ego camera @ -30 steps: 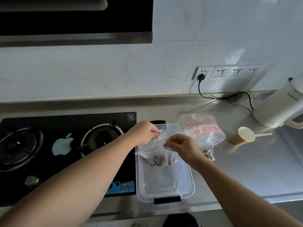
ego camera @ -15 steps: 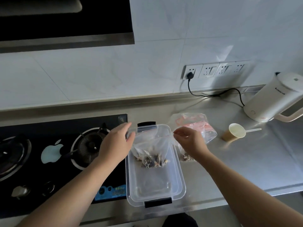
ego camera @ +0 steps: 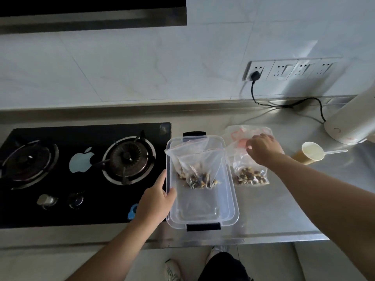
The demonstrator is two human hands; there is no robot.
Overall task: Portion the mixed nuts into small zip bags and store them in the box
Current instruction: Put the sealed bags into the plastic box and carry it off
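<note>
**Filled zip bags lie in the clear box while one hand steadies it and the other takes the next bag**

The clear plastic box (ego camera: 227, 201) sits on the steel bench (ego camera: 284, 209), just right of the gas hob (ego camera: 81, 171), with a black latch at its near end and another at its far end. Inside it, toward the far half, small zip bags (ego camera: 197, 165) of mixed nuts lie overlapping; their tops lean up over the far left rim, and the nuts are gathered in the bottom corners near the middle of the box. How many bags there are cannot be told for certain.

The left hand (ego camera: 156, 201) grips the box's left rim, thumb hooked over the edge and fingers along the outside wall.

Just right of the box, another zip bag of nuts (ego camera: 250, 175) lies on the bench, touching or nearly touching the box wall. The right hand (ego camera: 263, 149) is over its upper part, fingers curled and pinching the plastic near the top. Behind it lies a crumpled clear bag with red print (ego camera: 239, 132).

Further right, a paper cup (ego camera: 311, 153) lies tilted with a white scoop (ego camera: 334, 152) at its mouth. A white kettle (ego camera: 353, 122) stands at the far right, and a black cord (ego camera: 284, 104) runs along the wall to the socket strip (ego camera: 292, 69).
</note>
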